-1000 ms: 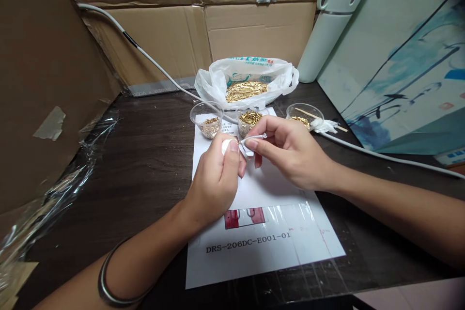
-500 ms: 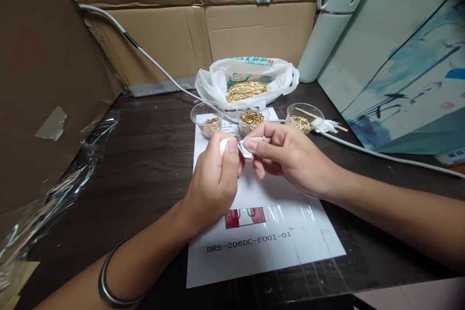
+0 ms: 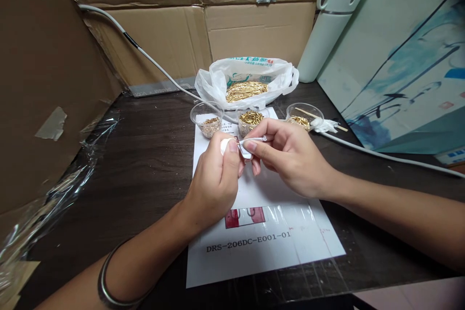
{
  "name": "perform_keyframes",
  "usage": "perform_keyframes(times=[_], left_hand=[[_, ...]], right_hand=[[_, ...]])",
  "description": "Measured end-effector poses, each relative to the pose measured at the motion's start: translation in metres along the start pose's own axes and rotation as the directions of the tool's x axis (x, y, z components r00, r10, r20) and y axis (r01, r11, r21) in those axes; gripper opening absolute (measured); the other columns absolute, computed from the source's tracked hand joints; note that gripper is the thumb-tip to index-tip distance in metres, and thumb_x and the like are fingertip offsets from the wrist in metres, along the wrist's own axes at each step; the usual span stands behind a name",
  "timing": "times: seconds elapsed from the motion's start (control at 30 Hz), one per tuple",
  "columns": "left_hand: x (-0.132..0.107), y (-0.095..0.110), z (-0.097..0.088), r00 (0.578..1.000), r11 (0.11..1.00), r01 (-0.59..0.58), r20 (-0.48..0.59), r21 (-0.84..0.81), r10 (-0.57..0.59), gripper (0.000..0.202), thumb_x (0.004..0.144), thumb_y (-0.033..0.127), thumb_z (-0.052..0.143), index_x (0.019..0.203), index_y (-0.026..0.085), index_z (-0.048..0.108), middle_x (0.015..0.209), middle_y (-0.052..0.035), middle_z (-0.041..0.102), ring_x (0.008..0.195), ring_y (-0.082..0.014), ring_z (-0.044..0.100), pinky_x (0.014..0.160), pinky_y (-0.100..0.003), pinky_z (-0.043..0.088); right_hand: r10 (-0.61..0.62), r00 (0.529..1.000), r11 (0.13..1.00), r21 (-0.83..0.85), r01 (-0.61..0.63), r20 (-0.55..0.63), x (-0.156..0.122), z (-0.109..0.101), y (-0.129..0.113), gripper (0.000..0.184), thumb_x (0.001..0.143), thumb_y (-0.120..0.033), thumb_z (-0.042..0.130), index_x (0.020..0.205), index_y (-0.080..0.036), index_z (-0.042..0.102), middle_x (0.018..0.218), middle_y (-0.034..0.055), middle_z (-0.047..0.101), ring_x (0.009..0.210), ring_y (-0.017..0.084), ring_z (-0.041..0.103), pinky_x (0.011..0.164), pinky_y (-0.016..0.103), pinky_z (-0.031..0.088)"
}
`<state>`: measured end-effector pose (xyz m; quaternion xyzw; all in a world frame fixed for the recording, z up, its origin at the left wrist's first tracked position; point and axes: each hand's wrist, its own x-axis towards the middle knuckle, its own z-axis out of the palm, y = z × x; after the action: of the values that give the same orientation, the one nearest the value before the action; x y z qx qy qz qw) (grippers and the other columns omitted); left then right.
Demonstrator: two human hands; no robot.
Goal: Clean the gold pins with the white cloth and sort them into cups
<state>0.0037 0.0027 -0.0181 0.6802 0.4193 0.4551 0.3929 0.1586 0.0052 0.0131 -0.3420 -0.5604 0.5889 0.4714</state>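
Observation:
My left hand (image 3: 218,172) is closed, its thumb pressed on a white wad (image 3: 227,145), perhaps cloth or tissue. At its thumb tip shows a small copper-coloured piece (image 3: 238,141), partly hidden by the fingers. My right hand (image 3: 286,152) meets it from the right, thumb and forefinger pinching a thin white stick (image 3: 259,139) whose tip reaches the copper-coloured piece. Below the stick, a white flap (image 3: 245,153) shows between both hands. The hands are just above a printed white sheet (image 3: 250,247); the stick's exact kind is unclear.
Behind my hands stand clear cups, the left cup (image 3: 206,112), middle cup (image 3: 253,120) and right cup (image 3: 304,115), all with small gold-coloured pieces. Beyond lies a white plastic bag (image 3: 207,85) of gold-coloured pins. A white cable (image 3: 163,70) crosses behind; a pale bottle (image 3: 325,38) stands right.
My right hand has shifted very slightly, with its lower fingers drawn in a little toward the left hand. The left hand keeps its hold.

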Motion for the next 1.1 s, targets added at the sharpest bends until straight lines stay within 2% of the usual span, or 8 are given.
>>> perform_keyframes(times=[0.13,0.37,0.5,0.87,1.0,1.1], left_hand=[[0.0002,-0.0009,0.0005,1.000,1.000,-0.015,-0.012,-0.019,0.015,0.028,0.100,0.042,0.033,0.083,0.021,0.042,0.061,0.0039,0.050,0.051,-0.0081,0.046,0.049,-0.026,0.036],[0.0006,-0.0029,-0.0004,0.999,0.999,-0.039,-0.019,0.011,0.039,0.026,0.100,0.041,0.033,0.085,0.022,0.042,0.061,0.0038,0.051,0.052,-0.0085,0.048,0.049,-0.026,0.037],[0.0000,-0.0022,-0.0015,0.999,0.997,-0.048,-0.014,0.059,0.048,0.025,0.100,0.041,0.033,0.086,0.021,0.042,0.061,0.0039,0.051,0.051,-0.0090,0.048,0.048,-0.027,0.035],[0.0016,0.0065,-0.0044,0.991,0.975,-0.137,0.025,0.174,0.135,0.021,0.101,0.031,0.032,0.084,0.021,0.039,0.058,0.0050,0.051,0.048,-0.0092,0.045,0.049,-0.026,0.038],[0.0017,0.0063,-0.0043,0.989,0.971,-0.144,0.017,0.189,0.144,0.020,0.100,0.031,0.033,0.084,0.021,0.039,0.058,0.0045,0.051,0.050,-0.0102,0.047,0.050,-0.027,0.037],[0.0009,0.0059,-0.0043,0.991,0.977,-0.131,0.008,0.168,0.131,0.020,0.100,0.032,0.032,0.085,0.022,0.040,0.058,0.0041,0.051,0.050,-0.0108,0.048,0.051,-0.027,0.038]], right_hand=[[0.079,0.997,0.990,0.117,-0.081,0.017,-0.0008,0.0040,-0.0008,0.016,0.087,-0.022,0.067,0.078,-0.014,0.057,0.054,-0.0032,0.061,0.050,0.007,0.056,0.044,0.016,0.036],[0.199,0.979,0.942,0.265,-0.206,0.053,-0.0034,0.0071,-0.0008,0.019,0.086,-0.024,0.067,0.074,-0.012,0.059,0.058,-0.0003,0.062,0.050,0.006,0.053,0.042,0.016,0.032],[0.164,0.986,0.956,0.239,-0.168,0.036,-0.0033,0.0066,-0.0003,0.017,0.086,-0.024,0.068,0.077,-0.013,0.059,0.058,-0.0005,0.063,0.049,0.006,0.052,0.043,0.016,0.034],[0.025,0.999,1.000,0.014,-0.024,-0.027,-0.0044,0.0059,-0.0035,0.020,0.086,-0.028,0.069,0.080,-0.013,0.056,0.056,-0.0012,0.063,0.051,0.007,0.055,0.049,0.019,0.041],[0.019,0.999,0.999,0.028,-0.017,-0.044,-0.0048,0.0070,-0.0018,0.020,0.085,-0.028,0.070,0.081,-0.014,0.056,0.056,-0.0018,0.062,0.052,0.008,0.055,0.049,0.020,0.041],[0.082,0.996,0.992,0.093,-0.080,-0.016,-0.0047,0.0071,-0.0020,0.021,0.084,-0.030,0.070,0.080,-0.015,0.057,0.056,-0.0018,0.062,0.051,0.008,0.052,0.048,0.020,0.039]])
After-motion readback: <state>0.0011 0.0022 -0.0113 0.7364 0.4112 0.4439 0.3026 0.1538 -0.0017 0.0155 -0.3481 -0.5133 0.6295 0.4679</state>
